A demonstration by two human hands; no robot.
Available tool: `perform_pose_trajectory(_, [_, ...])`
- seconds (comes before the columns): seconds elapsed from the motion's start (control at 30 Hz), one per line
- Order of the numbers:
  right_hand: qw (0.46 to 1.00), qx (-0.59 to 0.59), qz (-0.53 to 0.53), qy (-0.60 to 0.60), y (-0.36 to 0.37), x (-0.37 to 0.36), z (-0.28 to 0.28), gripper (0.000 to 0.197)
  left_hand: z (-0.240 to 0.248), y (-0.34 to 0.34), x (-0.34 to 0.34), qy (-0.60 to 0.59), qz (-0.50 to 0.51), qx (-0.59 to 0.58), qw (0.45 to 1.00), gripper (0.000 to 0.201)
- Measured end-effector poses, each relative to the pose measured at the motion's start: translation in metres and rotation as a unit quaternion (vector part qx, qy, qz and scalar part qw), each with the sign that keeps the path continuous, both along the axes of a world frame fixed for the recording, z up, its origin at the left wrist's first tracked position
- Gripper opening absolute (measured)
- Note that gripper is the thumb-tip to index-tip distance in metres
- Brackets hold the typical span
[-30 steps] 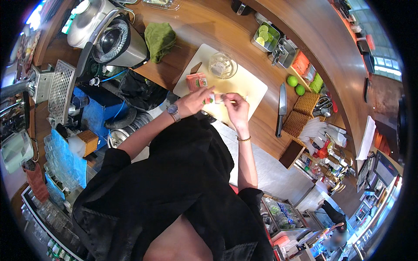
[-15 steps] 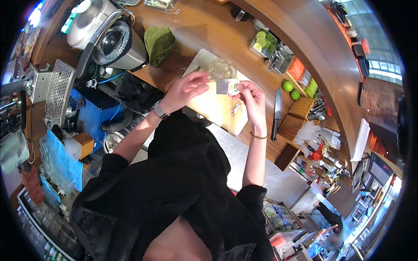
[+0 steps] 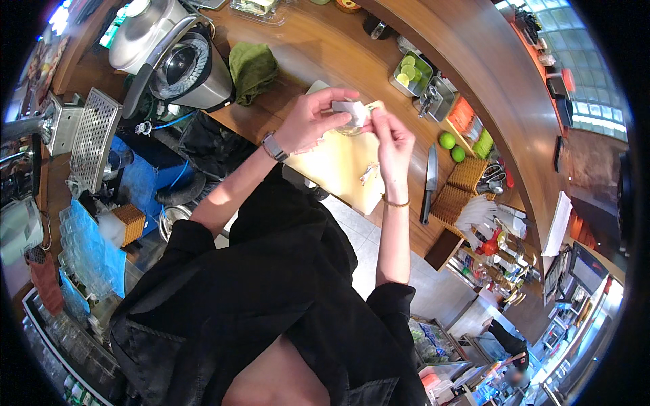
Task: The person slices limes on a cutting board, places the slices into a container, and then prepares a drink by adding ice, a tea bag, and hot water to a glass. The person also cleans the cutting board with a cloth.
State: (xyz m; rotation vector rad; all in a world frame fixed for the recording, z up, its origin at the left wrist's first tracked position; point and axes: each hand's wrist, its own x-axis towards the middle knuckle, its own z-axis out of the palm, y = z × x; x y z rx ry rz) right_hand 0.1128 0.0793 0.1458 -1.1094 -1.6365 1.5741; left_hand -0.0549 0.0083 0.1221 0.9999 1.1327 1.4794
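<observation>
My left hand (image 3: 308,125) pinches a small whitish-grey tea bag (image 3: 349,108) between thumb and fingers. Beside it, the fingers of my right hand (image 3: 393,139) are closed on a little white-and-green tag (image 3: 373,106), close to the bag. Both are held over a clear glass vessel (image 3: 349,130), mostly hidden by my hands. The vessel stands at the far part of a pale cutting board (image 3: 332,166). Small crumpled wrapper pieces (image 3: 369,173) lie on the board near my right wrist.
To the right lie a long knife (image 3: 430,183), whole limes (image 3: 447,140) and wicker baskets (image 3: 467,169). A metal tin of cut limes (image 3: 409,71) sits farther back. At the left are a green cloth (image 3: 252,71) and a steel appliance (image 3: 193,74). Another person (image 3: 511,345) is far off, lower right.
My left hand has moved right and up and taken hold of the tea bag, which hung from my right hand before. My right hand has risen slightly, still pinching the tag.
</observation>
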Motion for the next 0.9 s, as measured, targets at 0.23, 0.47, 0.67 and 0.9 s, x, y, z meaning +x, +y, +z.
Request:
perform_pose_trajectory(0.23, [0.996,0.093,0.007,0.009,0.018,-0.02,0.003,0.024,-0.025,0.019,-0.015,0.318,-0.005,0.077,0.945,0.047])
perform_pose_trajectory(0.47, [0.993,0.103,0.032,-0.041,0.021,-0.019,0.012,0.023,-0.028,0.007,-0.024,0.212,0.009,0.058,0.975,0.03])
perform_pose_trajectory(0.67, [0.993,0.099,0.05,-0.051,0.016,-0.02,0.025,0.024,-0.051,-0.016,-0.033,0.206,0.137,0.044,0.968,0.016])
perform_pose_trajectory(0.9, [0.995,0.058,0.055,-0.056,0.034,-0.026,0.018,0.024,-0.071,-0.052,-0.027,0.215,0.159,-0.052,0.962,0.018])
